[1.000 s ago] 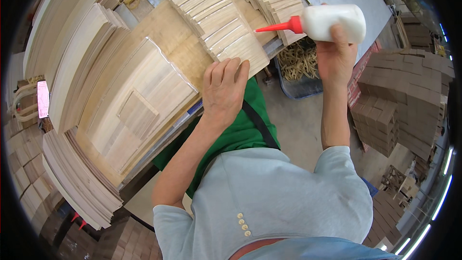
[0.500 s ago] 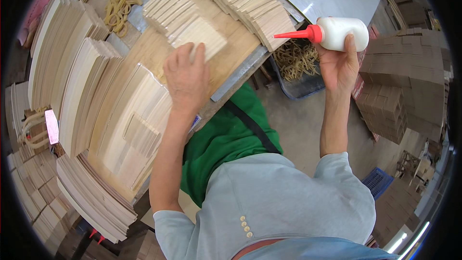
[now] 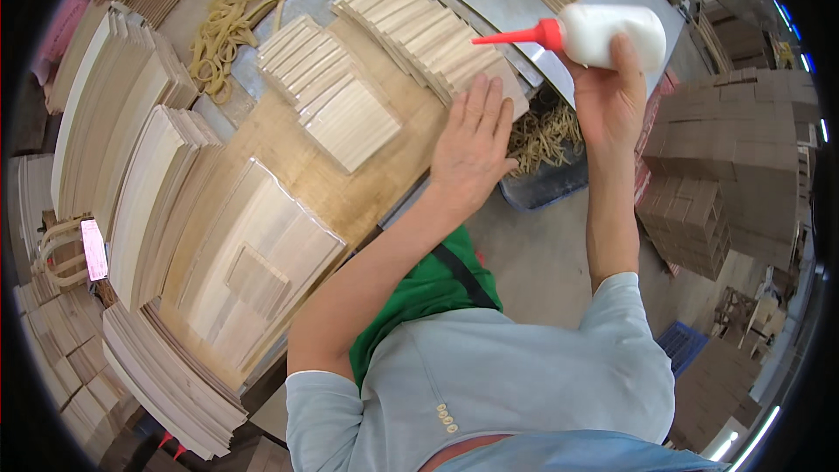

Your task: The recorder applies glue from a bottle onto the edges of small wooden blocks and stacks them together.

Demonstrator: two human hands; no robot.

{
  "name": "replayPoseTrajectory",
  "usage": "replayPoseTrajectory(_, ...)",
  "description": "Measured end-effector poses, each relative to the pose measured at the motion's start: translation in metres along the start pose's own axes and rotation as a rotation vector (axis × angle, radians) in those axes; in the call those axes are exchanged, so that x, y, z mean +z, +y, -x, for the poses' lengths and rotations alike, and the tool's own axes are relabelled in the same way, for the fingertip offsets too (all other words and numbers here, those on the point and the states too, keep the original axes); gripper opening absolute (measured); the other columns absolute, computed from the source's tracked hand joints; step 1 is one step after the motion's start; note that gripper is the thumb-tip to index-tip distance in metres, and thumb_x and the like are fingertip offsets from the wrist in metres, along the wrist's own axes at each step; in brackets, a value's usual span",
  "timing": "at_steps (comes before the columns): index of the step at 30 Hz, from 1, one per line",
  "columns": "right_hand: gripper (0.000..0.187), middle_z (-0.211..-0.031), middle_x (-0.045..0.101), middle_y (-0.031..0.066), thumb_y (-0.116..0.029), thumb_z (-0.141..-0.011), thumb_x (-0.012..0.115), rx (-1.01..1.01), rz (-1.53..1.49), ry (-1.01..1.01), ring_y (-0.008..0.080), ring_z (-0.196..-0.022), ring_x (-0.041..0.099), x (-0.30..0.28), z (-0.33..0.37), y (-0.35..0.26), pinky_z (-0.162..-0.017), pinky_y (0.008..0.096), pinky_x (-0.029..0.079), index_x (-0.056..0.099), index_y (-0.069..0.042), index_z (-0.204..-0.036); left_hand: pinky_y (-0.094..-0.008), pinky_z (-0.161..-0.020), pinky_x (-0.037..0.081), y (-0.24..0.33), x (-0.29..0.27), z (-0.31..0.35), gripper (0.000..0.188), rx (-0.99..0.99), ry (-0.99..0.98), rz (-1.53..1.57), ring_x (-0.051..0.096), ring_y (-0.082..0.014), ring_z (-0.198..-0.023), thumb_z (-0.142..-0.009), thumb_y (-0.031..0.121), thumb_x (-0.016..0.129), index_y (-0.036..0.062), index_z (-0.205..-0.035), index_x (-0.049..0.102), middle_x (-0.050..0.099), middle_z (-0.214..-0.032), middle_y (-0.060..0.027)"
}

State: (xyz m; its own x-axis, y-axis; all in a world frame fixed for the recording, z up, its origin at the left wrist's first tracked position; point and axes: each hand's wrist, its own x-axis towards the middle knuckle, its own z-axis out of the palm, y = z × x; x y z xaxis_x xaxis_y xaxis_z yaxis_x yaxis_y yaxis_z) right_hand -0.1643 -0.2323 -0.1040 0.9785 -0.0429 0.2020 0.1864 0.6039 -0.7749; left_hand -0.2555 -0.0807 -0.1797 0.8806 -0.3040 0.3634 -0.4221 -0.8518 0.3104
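In my right hand (image 3: 603, 100) is a white squeeze bottle (image 3: 612, 37) with a red pointed nozzle, held sideways above the table's right end. The nozzle points left. My left hand (image 3: 472, 144) reaches across with its fingers stretched out over the near end of a fanned row of thin wooden pieces (image 3: 428, 31), and its fingertips seem to touch the last piece. Left of that hand lies a second, shorter fanned row of wooden pieces (image 3: 354, 127), with a shiny line along the edges of its front piece. Nothing touches this shorter row.
A large pale wooden panel (image 3: 284, 236) with a small wooden block (image 3: 258, 278) on it lies at the table's near left. Tall stacks of boards (image 3: 144, 210) line the left side. Yellowish bands (image 3: 218, 44) lie behind; a dark tub (image 3: 546, 183) of strips stands below the table's right end.
My left hand has left the front piece of the shorter row and moved right to the longer row. The bottle remains in my right hand, and the whole view has shifted slightly.
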Motion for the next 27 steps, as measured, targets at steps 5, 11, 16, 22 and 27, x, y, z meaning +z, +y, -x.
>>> replayPoseTrajectory(5, 0.038, -0.107, 0.065, 0.0109, -0.012, -0.088, 0.07, 0.031, 0.086, -0.176, 0.0254, -0.099, 0.067, 0.053, -0.061, 0.05, -0.084, 0.045, 0.059, 0.054, 0.001, -0.119, -0.0463, -0.111, 0.03, -0.009, 0.004, -0.013, 0.078, -0.068, -0.116, -0.107, 0.031, -0.0395, -0.138, -0.067, 0.041, 0.08, 0.0023, -0.129, 0.054, 0.039, -0.145, -0.0212)
replayPoseTrajectory(11, 0.036, -0.108, 0.066, 0.009, -0.01, -0.088, 0.066, 0.128, 0.145, -0.176, 0.0232, -0.097, 0.067, 0.09, -0.106, 0.099, -0.081, 0.0393, 0.058, 0.054, -0.002, -0.12, -0.044, -0.106, 0.035, -0.017, 0.003, -0.026, 0.066, -0.046, -0.074, -0.082, 0.039, -0.0376, -0.129, -0.069, 0.037, 0.077, 0.0031, -0.123, 0.056, 0.046, -0.135, -0.0201)
replayPoseTrajectory(16, 0.036, -0.108, 0.066, 0.0088, -0.009, -0.088, 0.066, 0.111, 0.152, -0.225, 0.0225, -0.097, 0.067, 0.096, -0.117, 0.112, -0.082, 0.0387, 0.058, 0.053, -0.001, -0.121, -0.0452, -0.108, 0.03, -0.037, -0.001, -0.036, 0.058, 0.014, -0.075, -0.144, 0.037, -0.0384, -0.13, -0.071, 0.033, 0.076, 0.0064, -0.118, 0.057, 0.046, -0.134, -0.0183)
replayPoseTrajectory(22, 0.038, -0.108, 0.066, 0.0088, -0.008, -0.087, 0.066, 0.069, 0.166, -0.219, 0.0219, -0.097, 0.067, 0.094, -0.124, 0.114, -0.082, 0.0385, 0.058, 0.053, -0.002, -0.122, -0.0586, -0.112, 0.02, -0.052, -0.008, -0.047, 0.068, -0.143, -0.159, 0.021, 0.022, -0.0509, -0.138, -0.069, 0.044, 0.078, 0.0185, -0.126, 0.054, 0.036, -0.145, -0.0169)
replayPoseTrajectory(27, 0.037, -0.105, 0.066, 0.0081, -0.008, -0.086, 0.068, 0.133, 0.232, -0.222, 0.0216, -0.094, 0.068, 0.1, -0.129, 0.123, -0.078, 0.0362, 0.058, 0.055, -0.002, -0.119, -0.0669, -0.109, 0.021, -0.059, -0.011, -0.042, 0.071, -0.181, -0.175, 0.022, 0.02, -0.0552, -0.136, -0.068, 0.052, 0.077, 0.0264, -0.13, 0.053, 0.034, -0.149, -0.0103)
